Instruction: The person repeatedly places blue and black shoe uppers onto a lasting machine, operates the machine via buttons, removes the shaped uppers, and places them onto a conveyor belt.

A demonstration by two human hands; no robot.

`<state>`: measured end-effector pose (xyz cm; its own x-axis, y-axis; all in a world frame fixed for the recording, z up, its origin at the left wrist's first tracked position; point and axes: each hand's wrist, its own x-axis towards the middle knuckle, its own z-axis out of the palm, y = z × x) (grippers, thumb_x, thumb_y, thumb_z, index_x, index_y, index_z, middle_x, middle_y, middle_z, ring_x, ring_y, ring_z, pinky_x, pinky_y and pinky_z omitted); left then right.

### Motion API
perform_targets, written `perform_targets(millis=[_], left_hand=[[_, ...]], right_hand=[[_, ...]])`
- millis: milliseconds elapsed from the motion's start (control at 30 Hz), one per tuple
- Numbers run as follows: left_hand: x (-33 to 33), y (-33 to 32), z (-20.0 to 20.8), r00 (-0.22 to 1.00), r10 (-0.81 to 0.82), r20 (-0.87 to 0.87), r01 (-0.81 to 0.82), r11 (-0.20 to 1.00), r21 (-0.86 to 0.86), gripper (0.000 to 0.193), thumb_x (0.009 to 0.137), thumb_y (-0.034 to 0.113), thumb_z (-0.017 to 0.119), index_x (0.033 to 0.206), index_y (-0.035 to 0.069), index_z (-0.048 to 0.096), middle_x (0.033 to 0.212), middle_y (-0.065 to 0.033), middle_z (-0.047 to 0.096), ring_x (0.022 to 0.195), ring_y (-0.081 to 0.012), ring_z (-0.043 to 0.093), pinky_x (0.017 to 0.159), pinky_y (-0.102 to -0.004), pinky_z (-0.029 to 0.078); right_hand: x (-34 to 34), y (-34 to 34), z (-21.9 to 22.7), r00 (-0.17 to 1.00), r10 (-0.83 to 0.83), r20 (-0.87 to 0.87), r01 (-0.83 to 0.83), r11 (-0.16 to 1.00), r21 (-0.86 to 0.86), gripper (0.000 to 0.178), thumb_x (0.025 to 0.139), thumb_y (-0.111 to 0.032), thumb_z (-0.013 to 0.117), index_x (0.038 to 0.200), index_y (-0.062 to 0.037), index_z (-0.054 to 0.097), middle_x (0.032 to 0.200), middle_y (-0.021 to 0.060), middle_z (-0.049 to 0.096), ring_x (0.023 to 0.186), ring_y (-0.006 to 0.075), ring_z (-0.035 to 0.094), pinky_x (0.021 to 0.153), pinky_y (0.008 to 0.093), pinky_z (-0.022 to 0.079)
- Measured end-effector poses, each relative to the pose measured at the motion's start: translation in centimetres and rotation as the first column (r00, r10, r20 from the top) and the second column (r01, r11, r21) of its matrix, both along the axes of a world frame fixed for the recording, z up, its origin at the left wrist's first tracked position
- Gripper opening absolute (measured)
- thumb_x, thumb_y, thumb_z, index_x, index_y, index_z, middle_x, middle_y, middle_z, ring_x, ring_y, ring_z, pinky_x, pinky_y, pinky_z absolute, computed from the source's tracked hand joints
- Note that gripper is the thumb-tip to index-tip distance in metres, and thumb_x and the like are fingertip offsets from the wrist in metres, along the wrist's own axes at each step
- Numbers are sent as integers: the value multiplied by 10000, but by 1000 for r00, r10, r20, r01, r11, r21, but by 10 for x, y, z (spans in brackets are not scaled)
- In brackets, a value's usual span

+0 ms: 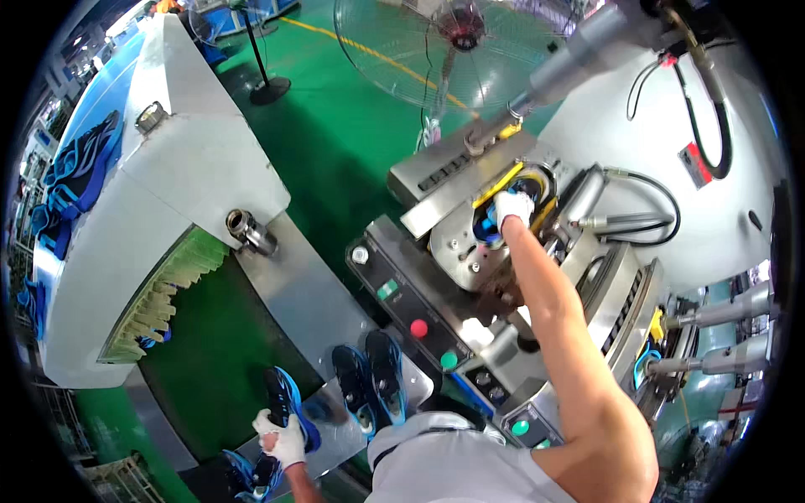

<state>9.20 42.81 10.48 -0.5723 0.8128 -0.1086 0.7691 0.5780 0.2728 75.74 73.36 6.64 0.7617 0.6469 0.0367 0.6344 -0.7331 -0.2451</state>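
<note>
My left hand (283,438), in a white glove, is closed on a black and blue sports shoe (283,394) at the lower left, over the conveyor's metal edge. Another blue and black shoe (254,474) lies just below that hand. A pair of matching shoes (369,377) stands to its right on the metal ledge. My right arm reaches up into the machine on the right. There my gloved right hand (513,207) is closed on a blue shoe (486,225) seated between yellow-edged pads (496,186); the hand hides much of that shoe and the fingertips.
A control panel (407,306) with red and green buttons fronts the machine. Metal cylinders (579,63) and black hoses surround the pads. At left, a white tunnel housing (184,159) with a fringed opening spans the green conveyor belt (210,352). A large fan (453,50) stands behind.
</note>
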Motion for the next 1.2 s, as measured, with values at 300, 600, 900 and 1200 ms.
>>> perform_targets(millis=[300,600,900,1200], left_hand=[[4,-100,-94,942,157,297,-196,975,103,969,773,320,822,1532,-21,325,1440,-231,543,1300,-339,561,1127,-405,404],[-14,-95,-73,948,48,314,-64,997,42,789,782,314,821,1425,32,461,1293,-185,650,1159,-356,646,1005,-433,506],[-93,-124,-112,859,-150,489,49,976,214,650,820,326,841,1326,32,559,1153,-188,699,1038,-348,679,891,-459,550],[-228,-110,-215,846,-182,501,102,978,183,719,847,405,817,1395,77,488,1237,-194,642,1058,-359,666,871,-464,563]], right_hand=[[-22,-13,57,604,41,-796,89,989,118,471,879,-358,706,1211,-24,682,1141,173,717,1018,331,684,909,437,549],[-271,-242,132,726,682,-85,-602,691,400,790,887,-290,676,1500,67,326,1512,354,373,1423,497,362,1203,506,286],[-373,-306,67,585,807,80,-811,583,43,792,743,-306,780,1388,32,469,1434,283,455,1354,464,423,1126,519,355],[-543,-347,-54,850,404,-340,-402,912,80,789,760,-255,761,1445,-42,433,1320,237,586,1227,380,595,988,451,515]])
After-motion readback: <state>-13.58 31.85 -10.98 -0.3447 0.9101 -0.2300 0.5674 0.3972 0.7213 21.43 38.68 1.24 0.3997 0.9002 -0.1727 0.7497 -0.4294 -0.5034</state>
